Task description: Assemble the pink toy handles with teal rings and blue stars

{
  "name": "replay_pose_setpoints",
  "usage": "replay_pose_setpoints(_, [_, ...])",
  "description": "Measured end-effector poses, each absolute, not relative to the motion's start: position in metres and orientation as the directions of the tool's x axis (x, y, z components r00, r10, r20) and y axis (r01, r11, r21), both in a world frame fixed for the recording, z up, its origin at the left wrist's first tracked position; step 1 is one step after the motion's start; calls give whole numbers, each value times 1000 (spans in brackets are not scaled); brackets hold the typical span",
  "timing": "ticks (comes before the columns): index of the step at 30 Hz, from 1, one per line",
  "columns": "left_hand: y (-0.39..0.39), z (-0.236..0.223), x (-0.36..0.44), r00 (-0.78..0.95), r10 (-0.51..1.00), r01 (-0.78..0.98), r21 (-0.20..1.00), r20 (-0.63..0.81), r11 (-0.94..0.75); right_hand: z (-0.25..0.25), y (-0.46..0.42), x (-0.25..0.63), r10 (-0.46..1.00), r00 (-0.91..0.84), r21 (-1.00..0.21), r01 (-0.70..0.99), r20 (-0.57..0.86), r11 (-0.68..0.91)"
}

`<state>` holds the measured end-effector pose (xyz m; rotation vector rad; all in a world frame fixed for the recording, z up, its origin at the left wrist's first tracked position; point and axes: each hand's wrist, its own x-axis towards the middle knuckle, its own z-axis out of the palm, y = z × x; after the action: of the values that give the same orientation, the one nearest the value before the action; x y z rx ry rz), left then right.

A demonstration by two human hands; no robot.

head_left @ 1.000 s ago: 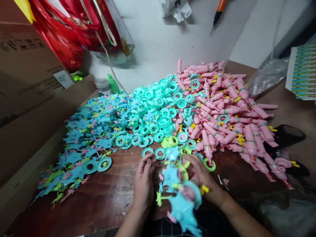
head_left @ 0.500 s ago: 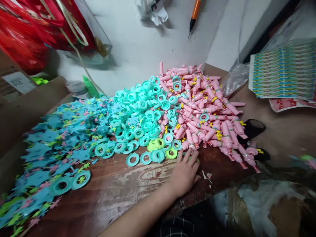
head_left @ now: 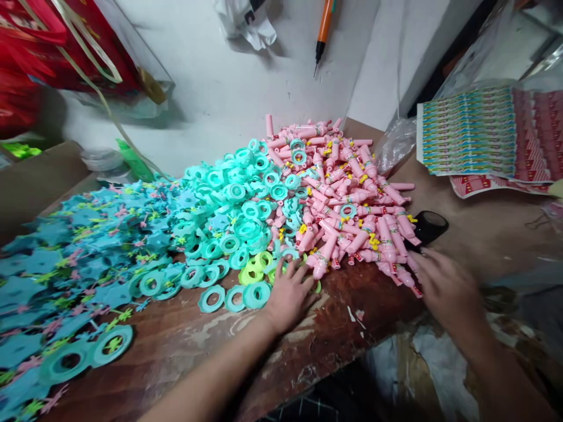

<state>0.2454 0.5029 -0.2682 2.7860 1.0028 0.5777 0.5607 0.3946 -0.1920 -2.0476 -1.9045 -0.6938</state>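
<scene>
My left hand [head_left: 290, 296] lies with its fingers spread at the front edge of the heap, over lime-green rings [head_left: 251, 272] and beside teal plastic rings [head_left: 256, 295]. Pink plastic bottle-shaped pieces [head_left: 360, 237] with yellow bits and printed bands are piled just beyond its fingertips. At the right end of that pile is my right hand [head_left: 448, 293], fingers stretched out and slightly blurred, against the outermost pink pieces. Nothing shows in its grasp. Blue star-shaped pieces [head_left: 65, 234] with small pink and green parts spread along the left.
A black round object [head_left: 431, 227] stands behind my right hand. Printed sticker sheets [head_left: 470, 135] hang at the right. An orange-handled pointed tool [head_left: 324, 26] is on the wall. A clear jar [head_left: 103, 161] and a green tube [head_left: 134, 158] stand behind the blue pieces. Paper scraps [head_left: 352, 315] lie on the brown tabletop.
The view has swung right, so the piles sit further left. My right hand has come into view at the pink pile's right end. My left hand has shifted a little left over the rings.
</scene>
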Motion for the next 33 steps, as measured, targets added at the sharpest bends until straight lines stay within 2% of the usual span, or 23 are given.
replay_pose_setpoints(2, [502,-269,242,698,636,612,187,328,-769,-194,444,547,923,-76,217,976,377,-8])
replay_pose_setpoints(5, [499,-271,231,736,577,587,92,354,-804,-196,508,528,940,-211,215,964,269,155])
replay_pose_setpoints(8, [493,-272,221,744,580,593,71,332,-802,-190,536,513,923,-206,145,975,324,167])
replay_pose_setpoints(11, [487,-269,220,644,721,712,143,257,-687,-176,525,494,862,-110,42,994,495,103])
replay_pose_setpoints(12, [486,-268,220,606,764,749,166,224,-642,-173,514,486,827,-63,-39,994,558,102])
replay_pose_setpoints(14, [486,-265,222,552,815,792,194,176,-579,-171,488,466,793,70,-327,930,606,168])
replay_pose_setpoints(16, [487,-261,222,525,830,804,213,186,-556,-181,457,447,853,199,-690,685,484,232])
replay_pose_setpoints(17, [488,-259,222,509,834,805,224,214,-549,-191,442,438,900,220,-820,531,376,213])
replay_pose_setpoints(19, [489,-255,220,471,836,808,243,283,-537,-218,416,424,944,254,-955,259,212,144])
replay_pose_setpoints(21, [490,-254,217,442,841,816,250,312,-521,-248,399,417,960,265,-992,103,93,68])
replay_pose_setpoints(24, [495,-256,209,420,844,824,248,335,-509,-283,394,417,952,299,-998,-7,-66,-67])
replay_pose_setpoints(28, [506,-259,192,340,796,795,300,500,-528,-294,408,420,932,330,-987,-108,-148,-118])
replay_pose_setpoints(30, [510,-257,186,233,805,749,427,545,-506,-290,415,415,946,293,-985,-141,-137,-99])
replay_pose_setpoints(33, [511,-252,186,-19,888,509,769,460,-387,-283,422,397,969,219,-981,-181,-110,-71])
